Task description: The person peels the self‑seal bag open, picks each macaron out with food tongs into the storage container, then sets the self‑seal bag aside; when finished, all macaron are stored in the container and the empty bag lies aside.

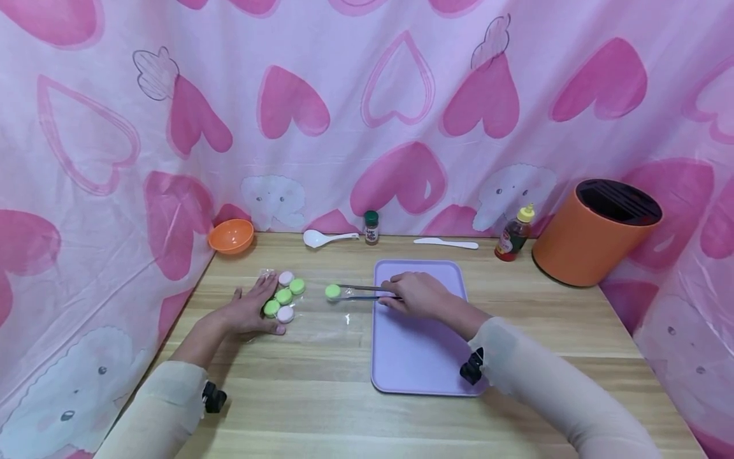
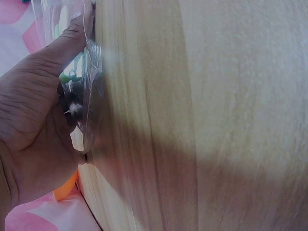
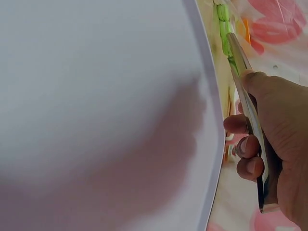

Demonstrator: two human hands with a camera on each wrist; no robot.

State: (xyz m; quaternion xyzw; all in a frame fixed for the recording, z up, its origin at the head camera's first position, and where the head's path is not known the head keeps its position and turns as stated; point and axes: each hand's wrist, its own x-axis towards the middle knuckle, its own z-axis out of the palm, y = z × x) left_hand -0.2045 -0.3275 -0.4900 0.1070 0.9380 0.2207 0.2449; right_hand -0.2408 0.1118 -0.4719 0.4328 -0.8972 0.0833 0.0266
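My left hand [image 1: 249, 312] grips the near left end of a clear plastic package [image 1: 327, 325], with its thumb along the front and its fingers at the back. Pale green macarons [image 1: 283, 296] and pale pink macarons [image 1: 285, 314] sit in the package beside that hand. In my right hand [image 1: 418, 294] are metal tongs [image 3: 250, 108], pointing left from over the purple tray [image 1: 424, 357]. A green macaron [image 1: 332, 292] is between the tips of the tongs, over the right part of the package. Plastic folds [image 2: 91, 72] show around the left thumb.
Along the back stand an orange bowl [image 1: 231, 236], a white spoon [image 1: 327, 238], a spice jar [image 1: 371, 227], a white knife [image 1: 446, 243] and a sauce bottle [image 1: 514, 234]. An orange knife block [image 1: 579, 242] is at the back right. Pink curtains enclose the table.
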